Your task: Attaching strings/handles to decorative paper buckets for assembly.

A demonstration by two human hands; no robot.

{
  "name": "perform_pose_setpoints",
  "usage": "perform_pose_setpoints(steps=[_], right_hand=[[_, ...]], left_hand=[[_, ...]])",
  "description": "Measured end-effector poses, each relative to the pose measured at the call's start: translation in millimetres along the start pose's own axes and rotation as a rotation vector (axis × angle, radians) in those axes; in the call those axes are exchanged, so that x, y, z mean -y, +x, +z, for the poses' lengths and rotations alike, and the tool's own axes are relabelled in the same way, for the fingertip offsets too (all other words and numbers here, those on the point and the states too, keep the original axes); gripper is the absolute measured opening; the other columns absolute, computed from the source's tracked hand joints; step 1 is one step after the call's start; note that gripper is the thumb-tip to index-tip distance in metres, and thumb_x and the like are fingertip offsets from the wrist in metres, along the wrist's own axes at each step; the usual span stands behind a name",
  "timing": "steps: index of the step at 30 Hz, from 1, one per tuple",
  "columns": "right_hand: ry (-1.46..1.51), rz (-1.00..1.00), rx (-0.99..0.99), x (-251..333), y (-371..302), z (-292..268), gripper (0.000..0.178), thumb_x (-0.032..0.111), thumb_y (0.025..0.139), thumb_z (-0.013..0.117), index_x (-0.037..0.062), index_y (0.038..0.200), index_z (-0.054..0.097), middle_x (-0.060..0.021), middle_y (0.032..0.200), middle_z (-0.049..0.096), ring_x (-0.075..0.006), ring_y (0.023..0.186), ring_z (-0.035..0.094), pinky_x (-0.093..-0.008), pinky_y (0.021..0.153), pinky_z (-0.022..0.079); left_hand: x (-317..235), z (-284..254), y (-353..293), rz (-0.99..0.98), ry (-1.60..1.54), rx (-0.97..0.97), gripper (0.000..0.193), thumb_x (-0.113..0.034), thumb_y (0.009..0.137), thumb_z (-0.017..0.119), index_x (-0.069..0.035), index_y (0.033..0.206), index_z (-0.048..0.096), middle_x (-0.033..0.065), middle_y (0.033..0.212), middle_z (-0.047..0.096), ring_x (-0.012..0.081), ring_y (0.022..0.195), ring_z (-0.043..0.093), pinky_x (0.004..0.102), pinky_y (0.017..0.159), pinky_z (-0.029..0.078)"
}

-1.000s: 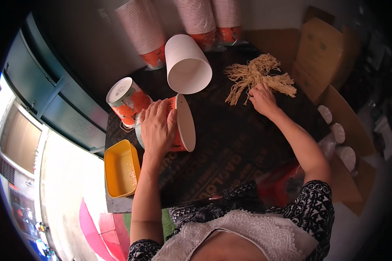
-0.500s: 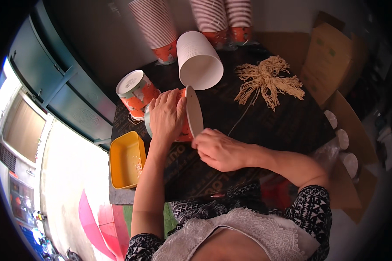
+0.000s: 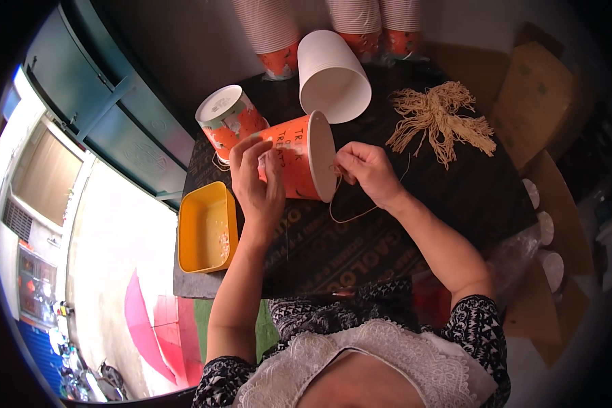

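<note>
An orange printed paper bucket (image 3: 296, 160) lies on its side on the dark table, its white-rimmed mouth turned to the right. My left hand (image 3: 257, 187) grips it from the left, fingers bent against its wall. At the mouth, my right hand (image 3: 368, 171) is closed in a pinch on a thin beige string (image 3: 352, 219). The string hangs in a loop below the rim; where its end meets the bucket is hidden by my fingers. A second orange bucket (image 3: 234, 122) stands upside down at the left, with string at its base.
A white bucket (image 3: 334, 85) lies behind, mouth facing me. Nested bucket stacks (image 3: 272, 41) stand along the wall. A bundle of beige strings (image 3: 442, 122) lies at the right. The yellow tray (image 3: 207, 228) at the left holds small pale bits. Cardboard boxes (image 3: 534, 102) stand beyond the table's right edge.
My right hand has gone from the lower rim up to the middle of the mouth, with string now looping below. My left fingers have loosened and slid lower, and the view has shifted.
</note>
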State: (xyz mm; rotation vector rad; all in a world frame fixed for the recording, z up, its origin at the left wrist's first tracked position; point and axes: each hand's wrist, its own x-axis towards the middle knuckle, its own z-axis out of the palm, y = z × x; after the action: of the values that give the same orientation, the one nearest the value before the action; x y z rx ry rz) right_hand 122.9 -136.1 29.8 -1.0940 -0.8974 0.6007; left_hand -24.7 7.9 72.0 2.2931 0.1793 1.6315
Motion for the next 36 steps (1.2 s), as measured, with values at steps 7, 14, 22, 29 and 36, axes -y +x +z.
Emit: perform_pose_setpoints(steps=[7, 14, 22, 29, 36], right_hand=[[0.044, 0.062, -0.023, 7, -5, -3, 0.021, 0.02, 0.095, 0.057, 0.0023, 0.086, 0.062, -0.0002, 0.073, 0.059, -0.0055, 0.06, 0.049, -0.0204, 0.056, 0.04], [0.355, 0.146, 0.062, 18, -14, 5, 0.012, 0.016, 0.092, 0.061, 0.0036, 0.092, 0.059, -0.0019, 0.08, 0.06, -0.0078, 0.066, 0.052, -0.0204, 0.063, 0.043], [0.246, 0.104, -0.022, 18, -10, -3, 0.008, 0.009, 0.088, 0.061, 0.0045, 0.093, 0.059, -0.0019, 0.081, 0.06, -0.0071, 0.064, 0.053, -0.0198, 0.06, 0.044], [-0.575, 0.01, 0.055, -1, -4, -27, 0.006, 0.005, 0.084, 0.062, 0.0008, 0.086, 0.064, -0.0036, 0.078, 0.064, -0.011, 0.068, 0.059, -0.0243, 0.064, 0.046], [-0.906, -0.091, 0.267, -23, -12, -16, 0.013, 0.007, 0.082, 0.062, 0.0036, 0.093, 0.068, -0.0124, 0.091, 0.063, -0.0291, 0.092, 0.061, -0.0367, 0.083, 0.049]], left_hand=[[-35, -6, -30, -0.046, -0.084, 0.144, 0.01, 0.002, 0.084, 0.061, 0.0, 0.093, 0.06, 0.0155, 0.089, 0.06, 0.03, 0.075, 0.061, 0.0345, 0.065, 0.049], [-37, 7, -35, -0.038, -0.087, 0.192, 0.013, 0.003, 0.081, 0.063, 0.001, 0.094, 0.06, 0.0179, 0.094, 0.057, 0.0312, 0.08, 0.061, 0.0346, 0.067, 0.05], [-47, 10, -41, -0.367, -0.197, 0.281, 0.008, 0.002, 0.085, 0.058, 0.003, 0.093, 0.061, 0.0163, 0.09, 0.06, 0.0315, 0.075, 0.062, 0.0343, 0.065, 0.049], [-26, 14, -56, -0.441, 0.055, 0.591, 0.012, -0.004, 0.085, 0.054, 0.001, 0.092, 0.064, 0.019, 0.09, 0.062, 0.0396, 0.084, 0.061, 0.0429, 0.074, 0.05], [-10, 4, -60, -0.439, -0.043, 0.719, 0.026, 0.001, 0.078, 0.054, -0.001, 0.102, 0.063, 0.0199, 0.097, 0.061, 0.0393, 0.094, 0.059, 0.043, 0.082, 0.049]])
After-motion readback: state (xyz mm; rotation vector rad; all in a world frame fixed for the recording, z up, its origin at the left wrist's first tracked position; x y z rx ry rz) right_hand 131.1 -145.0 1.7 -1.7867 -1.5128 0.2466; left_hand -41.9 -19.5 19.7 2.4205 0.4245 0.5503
